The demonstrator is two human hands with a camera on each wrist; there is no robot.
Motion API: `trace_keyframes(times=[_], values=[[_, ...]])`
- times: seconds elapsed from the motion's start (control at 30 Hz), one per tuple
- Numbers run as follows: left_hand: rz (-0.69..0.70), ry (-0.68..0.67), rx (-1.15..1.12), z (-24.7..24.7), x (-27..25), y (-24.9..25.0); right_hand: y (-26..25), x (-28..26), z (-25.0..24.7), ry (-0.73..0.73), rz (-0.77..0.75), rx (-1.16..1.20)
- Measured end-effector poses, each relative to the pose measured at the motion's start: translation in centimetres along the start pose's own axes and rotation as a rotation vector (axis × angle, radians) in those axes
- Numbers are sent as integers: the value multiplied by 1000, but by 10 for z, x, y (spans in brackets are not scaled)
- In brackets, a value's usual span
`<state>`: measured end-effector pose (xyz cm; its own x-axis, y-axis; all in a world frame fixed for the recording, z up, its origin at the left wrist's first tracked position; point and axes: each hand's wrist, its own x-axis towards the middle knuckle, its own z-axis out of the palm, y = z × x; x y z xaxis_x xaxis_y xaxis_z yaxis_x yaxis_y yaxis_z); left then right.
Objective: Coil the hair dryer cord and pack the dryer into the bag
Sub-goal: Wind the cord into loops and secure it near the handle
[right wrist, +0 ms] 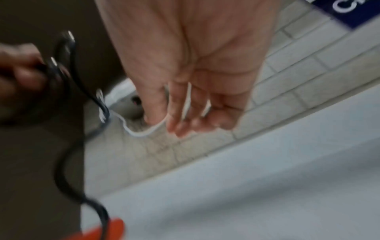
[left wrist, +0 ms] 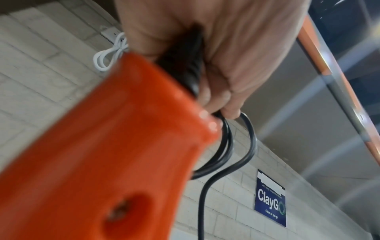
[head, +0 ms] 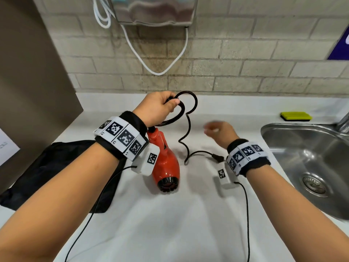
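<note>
A red hair dryer [head: 166, 165] hangs nozzle-down over the white counter, its handle up under my left wrist. My left hand [head: 160, 108] grips looped black cord [head: 188, 103] together with the top of the handle [left wrist: 123, 129]. In the left wrist view the cord loops [left wrist: 230, 146] hang from my fingers. The rest of the cord snakes down to the plug [head: 217, 157] lying on the counter. My right hand [head: 217, 129] hovers blurred above the plug, fingers relaxed and empty [right wrist: 185, 113]. The black bag [head: 56, 173] lies flat at the left.
A steel sink [head: 309, 167] fills the right side, with a yellow sponge [head: 295, 116] behind it. A white cable [head: 156, 59] hangs on the tiled wall under a metal dispenser [head: 154, 10]. A brown panel [head: 28, 72] stands at the left.
</note>
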<state>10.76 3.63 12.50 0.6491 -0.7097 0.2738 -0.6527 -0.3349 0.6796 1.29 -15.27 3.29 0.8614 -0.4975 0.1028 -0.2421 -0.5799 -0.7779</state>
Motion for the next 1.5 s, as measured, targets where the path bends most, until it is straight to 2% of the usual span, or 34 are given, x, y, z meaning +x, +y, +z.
trace_keyframes(times=[0.1,0.17,0.27,0.43,0.57,0.63,0.77,0.9,1.0,1.07,1.17,1.3,1.4,1.5], values=[[-10,12,-27,3,0,0,40,-2,10,-262,185,-537],[-3,20,-31,5,-1,1,51,-4,15,-397,212,-749],[8,19,-55,8,0,4,53,-5,19,-471,197,-842],[11,17,-68,12,0,8,49,-10,26,-522,196,-843],[-7,29,-49,11,2,7,35,-16,29,-543,181,-606],[-22,48,-48,10,3,6,29,-19,26,-504,211,-304],[-54,102,-51,8,4,2,11,-28,15,-498,259,448],[-78,145,-41,8,7,-1,-16,-38,4,-425,113,1036],[-77,150,-46,8,7,0,-41,-44,5,-382,-29,1230],[-68,137,-51,10,7,3,-56,-42,10,-299,-92,1300],[-55,107,-115,13,7,7,-69,-35,24,-59,-198,1241],[-71,108,-230,14,6,10,-76,-28,39,246,-289,993],[-88,155,-287,14,5,9,-80,-26,42,383,-334,875],[-91,154,-336,15,4,10,-81,-24,43,454,-321,865]])
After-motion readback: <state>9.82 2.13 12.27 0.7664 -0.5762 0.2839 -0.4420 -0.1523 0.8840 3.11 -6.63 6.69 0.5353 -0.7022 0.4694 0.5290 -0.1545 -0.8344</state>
